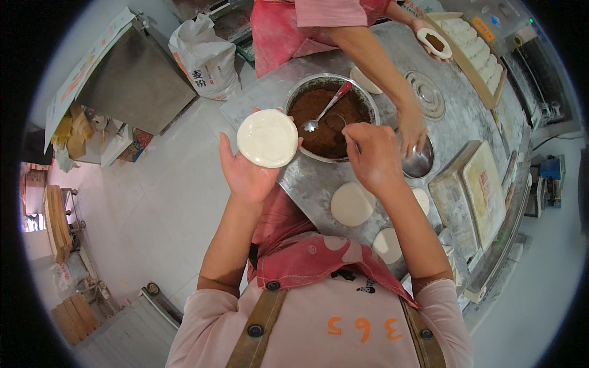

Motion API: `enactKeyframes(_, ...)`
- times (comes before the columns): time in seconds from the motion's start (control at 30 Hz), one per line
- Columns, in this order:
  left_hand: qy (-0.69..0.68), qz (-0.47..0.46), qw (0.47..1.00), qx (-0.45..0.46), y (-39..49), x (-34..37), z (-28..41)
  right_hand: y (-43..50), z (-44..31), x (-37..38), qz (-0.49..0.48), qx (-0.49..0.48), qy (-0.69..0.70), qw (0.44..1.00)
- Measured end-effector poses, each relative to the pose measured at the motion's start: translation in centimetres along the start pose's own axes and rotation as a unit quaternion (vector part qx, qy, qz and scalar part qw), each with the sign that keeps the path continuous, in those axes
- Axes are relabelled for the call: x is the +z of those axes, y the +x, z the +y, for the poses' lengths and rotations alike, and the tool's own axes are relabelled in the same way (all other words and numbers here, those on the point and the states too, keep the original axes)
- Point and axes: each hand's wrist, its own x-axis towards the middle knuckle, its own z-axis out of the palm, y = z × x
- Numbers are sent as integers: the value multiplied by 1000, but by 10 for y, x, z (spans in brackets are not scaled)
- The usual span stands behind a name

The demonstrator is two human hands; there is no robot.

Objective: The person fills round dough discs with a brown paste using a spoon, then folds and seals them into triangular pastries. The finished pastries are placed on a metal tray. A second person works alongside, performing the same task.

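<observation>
My left hand is palm up to the left of the metal bowl, holding a round, flat dough wrapper across the palm and fingers. My right hand is at the right rim of the steel bowl. Its fingers pinch a utensil, apparently a spoon, whose rounded end lies in the brown crumbly filling. A second spoon with a red handle rests on that filling. Flat dough discs lie on the floury metal table below my right hand.
Across the table, a co-worker's hand, blurred, reaches over a smaller metal bowl. Their other hand holds a filled wrapper. Nearby are a glass lid, a tray of white dough pieces and a lidded box.
</observation>
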Motion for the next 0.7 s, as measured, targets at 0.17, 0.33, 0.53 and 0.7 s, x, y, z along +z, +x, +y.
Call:
enactKeyframes(0.17,-8,15,999,31,8,-1,2,-2,2,13,41,-30,48,998)
enactKeyframes(0.33,-6,40,998,46,11,-6,1,23,4,44,124,-43,90,987)
enactKeyframes(0.53,1,46,998,49,10,-5,-6,28,20,78,108,-34,112,987)
enactKeyframes(0.7,14,12,998,54,13,-12,-8,27,26,79,61,-35,172,983)
